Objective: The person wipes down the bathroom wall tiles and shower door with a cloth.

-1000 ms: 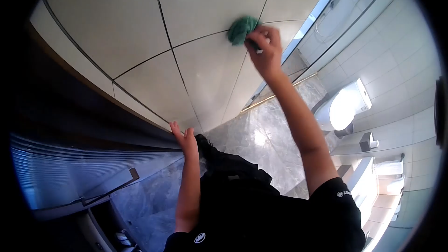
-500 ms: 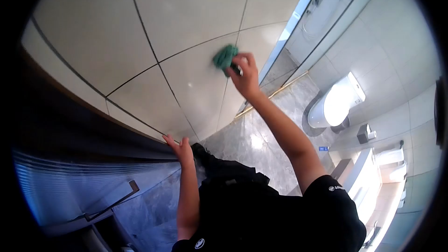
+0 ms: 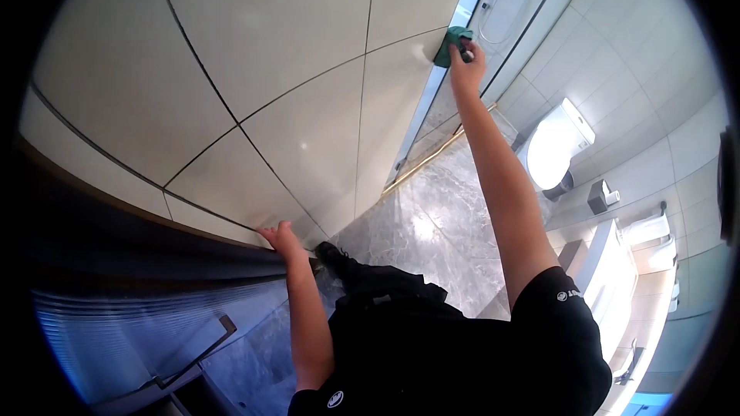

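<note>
My right hand [image 3: 467, 71] is closed on a bunched green cloth [image 3: 443, 54], which touches the right end of the tiled wall [image 3: 308, 123], beside the glass shower partition [image 3: 432, 96]. Part of the cloth is hidden behind my fingers. Low and to the left, my left hand [image 3: 284, 241] rests against the edge of the dark door frame [image 3: 223, 237], next to the wall's lower tiles. Its fingers are stretched out with the thumb apart, and it holds nothing that I can see.
A white toilet [image 3: 551, 150] stands at the right, with a dark bin [image 3: 562, 185] beside it. A ribbed glass door [image 3: 139, 339] with a dark handle [image 3: 208, 350] is at the lower left. Grey marbled floor [image 3: 432, 216] lies between, and a white basin counter [image 3: 605, 293] is at the lower right.
My right hand has moved the green cloth right and upward across the tiles to the wall's edge by the glass. My left hand stays at the door frame. The view has shifted slightly.
</note>
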`<state>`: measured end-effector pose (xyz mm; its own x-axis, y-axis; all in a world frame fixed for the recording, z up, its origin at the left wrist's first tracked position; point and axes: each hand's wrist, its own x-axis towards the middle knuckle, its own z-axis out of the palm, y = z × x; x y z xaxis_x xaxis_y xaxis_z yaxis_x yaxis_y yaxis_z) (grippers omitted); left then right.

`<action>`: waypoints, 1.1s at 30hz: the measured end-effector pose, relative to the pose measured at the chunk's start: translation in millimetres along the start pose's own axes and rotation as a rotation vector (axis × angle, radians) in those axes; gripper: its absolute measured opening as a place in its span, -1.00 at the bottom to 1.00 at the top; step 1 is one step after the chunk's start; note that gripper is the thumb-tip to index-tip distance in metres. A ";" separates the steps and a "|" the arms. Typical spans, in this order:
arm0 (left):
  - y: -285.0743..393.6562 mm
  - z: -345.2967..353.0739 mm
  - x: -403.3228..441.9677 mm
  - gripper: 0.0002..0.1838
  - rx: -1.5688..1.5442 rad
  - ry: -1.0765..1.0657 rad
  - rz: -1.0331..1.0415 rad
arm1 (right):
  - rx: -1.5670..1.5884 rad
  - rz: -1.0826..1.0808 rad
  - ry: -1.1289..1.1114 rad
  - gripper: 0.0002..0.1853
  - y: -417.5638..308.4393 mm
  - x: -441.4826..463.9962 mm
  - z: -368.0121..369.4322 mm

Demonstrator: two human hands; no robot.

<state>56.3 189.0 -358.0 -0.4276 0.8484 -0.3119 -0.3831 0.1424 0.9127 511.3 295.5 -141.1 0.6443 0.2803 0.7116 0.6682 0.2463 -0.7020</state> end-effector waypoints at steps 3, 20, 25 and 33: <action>11.3 5.4 5.1 -0.13 -0.046 -0.037 -0.054 | -0.093 0.000 -0.020 -0.66 1.6 -8.2 5.2; 19.4 16.8 -22.8 0.04 -0.074 0.042 -0.038 | 0.250 -0.217 -0.310 -0.63 -135.8 -172.0 19.5; 26.8 18.5 -25.2 -0.02 0.017 -0.015 -0.008 | 0.377 -0.397 -0.505 -0.62 -195.8 -255.1 47.9; 48.9 27.9 -32.3 -0.42 -2.475 -0.508 -0.803 | 0.548 -0.613 -0.840 -0.77 -262.7 -289.5 63.2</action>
<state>74.2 182.7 -296.0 0.1110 0.9882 0.1053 -0.1637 0.1227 -0.9788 125.7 208.3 -164.5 -0.3142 0.4497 0.8361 0.4002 0.8614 -0.3129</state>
